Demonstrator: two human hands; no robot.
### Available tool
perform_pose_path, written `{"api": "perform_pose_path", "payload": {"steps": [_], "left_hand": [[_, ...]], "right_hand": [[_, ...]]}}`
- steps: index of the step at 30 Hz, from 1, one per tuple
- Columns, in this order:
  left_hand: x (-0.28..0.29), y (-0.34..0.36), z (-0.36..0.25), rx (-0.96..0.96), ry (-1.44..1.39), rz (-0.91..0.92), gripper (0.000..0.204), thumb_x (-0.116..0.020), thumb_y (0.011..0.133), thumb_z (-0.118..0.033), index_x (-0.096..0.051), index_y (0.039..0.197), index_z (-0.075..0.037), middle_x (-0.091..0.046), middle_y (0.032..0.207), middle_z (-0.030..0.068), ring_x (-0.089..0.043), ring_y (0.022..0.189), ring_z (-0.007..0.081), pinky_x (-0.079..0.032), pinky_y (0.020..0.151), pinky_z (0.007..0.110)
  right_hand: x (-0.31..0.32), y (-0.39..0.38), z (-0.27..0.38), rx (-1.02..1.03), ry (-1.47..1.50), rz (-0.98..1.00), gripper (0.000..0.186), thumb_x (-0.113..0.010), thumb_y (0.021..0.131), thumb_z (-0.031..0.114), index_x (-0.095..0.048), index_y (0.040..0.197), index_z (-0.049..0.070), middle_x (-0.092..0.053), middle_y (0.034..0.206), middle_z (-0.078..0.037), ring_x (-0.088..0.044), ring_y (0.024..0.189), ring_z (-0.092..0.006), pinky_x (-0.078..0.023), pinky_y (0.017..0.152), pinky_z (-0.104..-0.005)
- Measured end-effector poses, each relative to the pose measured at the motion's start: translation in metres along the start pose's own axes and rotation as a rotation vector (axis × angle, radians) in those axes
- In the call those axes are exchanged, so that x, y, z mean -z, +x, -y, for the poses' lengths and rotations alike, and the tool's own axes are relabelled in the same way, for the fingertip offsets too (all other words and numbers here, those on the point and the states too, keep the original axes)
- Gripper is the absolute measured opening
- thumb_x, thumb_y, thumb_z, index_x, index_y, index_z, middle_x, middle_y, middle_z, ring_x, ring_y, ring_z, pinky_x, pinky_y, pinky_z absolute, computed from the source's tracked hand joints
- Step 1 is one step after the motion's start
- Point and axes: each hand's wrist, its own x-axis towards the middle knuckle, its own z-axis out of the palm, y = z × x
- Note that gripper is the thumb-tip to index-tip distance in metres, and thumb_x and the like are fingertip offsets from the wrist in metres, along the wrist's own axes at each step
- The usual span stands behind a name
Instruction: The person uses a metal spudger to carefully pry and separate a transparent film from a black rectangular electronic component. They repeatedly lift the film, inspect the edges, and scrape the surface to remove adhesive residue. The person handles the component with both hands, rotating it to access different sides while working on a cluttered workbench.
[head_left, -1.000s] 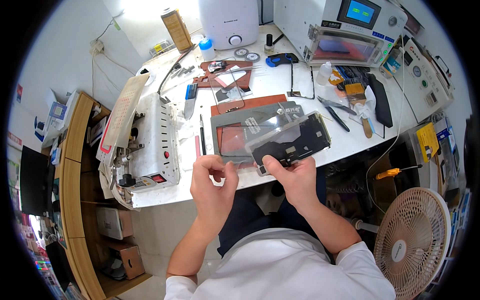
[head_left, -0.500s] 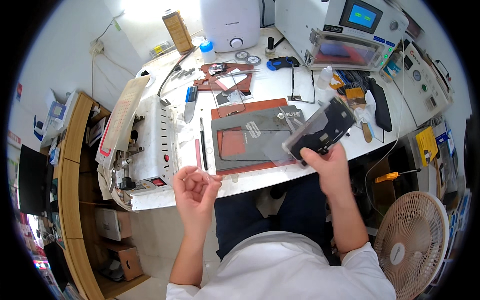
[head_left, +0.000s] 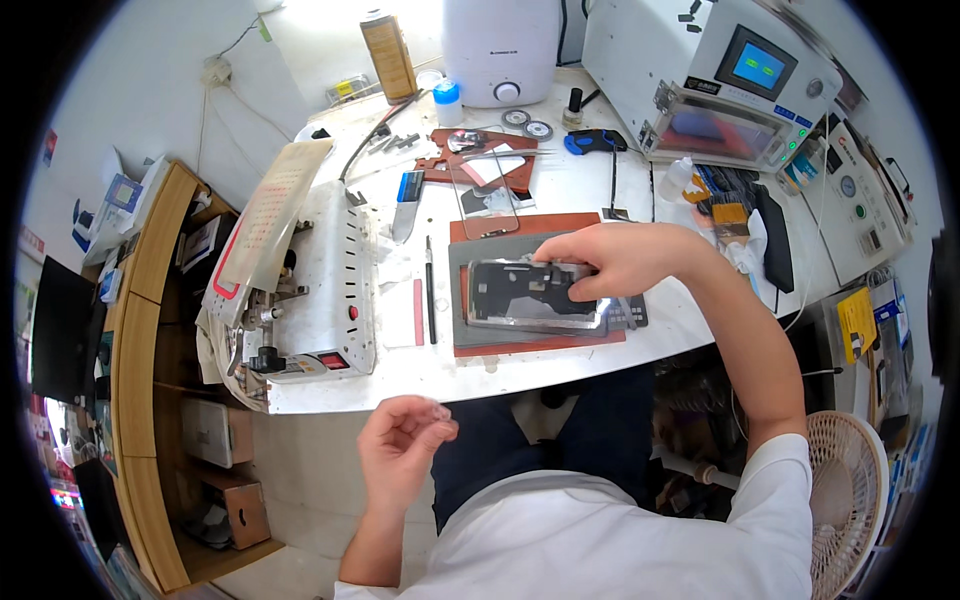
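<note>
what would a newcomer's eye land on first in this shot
Probably the right hand gripping a dark, flat panel over the grey mat, near the middle of the view. Next, likely the big white machine at the upper right with its lit blue screen, then the pale round fan at the lower right.

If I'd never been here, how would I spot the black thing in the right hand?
Start at the white table, then the grey mat near its front. Over that mat, in the right hand, is the flat black panel; unlike the mat, it has a pale patch and shiny edges.
</note>
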Motion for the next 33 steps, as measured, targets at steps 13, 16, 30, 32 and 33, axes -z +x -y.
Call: {"api": "perform_pose_path", "payload": {"steps": [13, 16, 30, 32, 33], "left_hand": [[-0.002, 0.023, -0.025, 0.115, 0.089, 0.157, 0.020, -0.081, 0.089, 0.009, -0.063, 0.095, 0.001, -0.069, 0.095, 0.0111, -0.070, 0.078, 0.0138, -0.059, 0.068, 0.025], [0.000, 0.031, -0.047, 0.128, 0.045, 0.172, 0.027, -0.082, 0.087, 0.009, -0.058, 0.096, 0.000, -0.069, 0.092, 0.0124, -0.071, 0.077, 0.0151, -0.060, 0.067, 0.027], [0.035, 0.114, -0.177, -0.250, 0.542, -0.176, 0.035, -0.062, 0.111, -0.027, -0.061, 0.084, -0.006, -0.049, 0.059, -0.0043, -0.044, 0.050, 0.0031, -0.031, 0.046, 0.022], [0.043, 0.126, -0.189, -0.204, 0.558, -0.111, 0.025, -0.061, 0.111, -0.020, -0.067, 0.093, -0.003, -0.057, 0.065, -0.0010, -0.050, 0.054, 0.0056, -0.038, 0.050, 0.023], [0.043, 0.131, -0.191, -0.208, 0.624, -0.105, 0.022, -0.061, 0.111, -0.018, -0.069, 0.097, -0.002, -0.060, 0.068, 0.0000, -0.054, 0.057, 0.0065, -0.040, 0.052, 0.023]], "right_hand": [[-0.032, -0.006, 0.010, -0.012, -0.326, -0.611, 0.031, -0.072, 0.093, 0.016, -0.074, 0.122, 0.007, -0.070, 0.118, -0.014, -0.068, 0.114, -0.0304, -0.057, 0.097, -0.0433], [-0.026, -0.019, 0.012, -0.032, -0.201, -0.698, 0.028, -0.070, 0.094, 0.015, -0.073, 0.121, 0.006, -0.072, 0.117, -0.013, -0.070, 0.109, -0.0295, -0.057, 0.095, -0.0425], [-0.056, -0.055, -0.020, 0.026, 0.177, -1.052, 0.025, -0.067, 0.098, 0.005, -0.073, 0.122, 0.000, -0.079, 0.104, -0.012, -0.075, 0.093, -0.0198, -0.058, 0.088, -0.0328], [-0.061, -0.061, -0.024, 0.036, 0.207, -1.069, 0.025, -0.067, 0.098, 0.004, -0.073, 0.122, 0.000, -0.079, 0.103, -0.012, -0.075, 0.093, -0.0192, -0.057, 0.087, -0.0321], [-0.064, -0.064, -0.027, 0.030, 0.223, -1.082, 0.025, -0.066, 0.098, 0.004, -0.073, 0.122, -0.001, -0.079, 0.103, -0.012, -0.075, 0.093, -0.0186, -0.057, 0.087, -0.0316]]}}
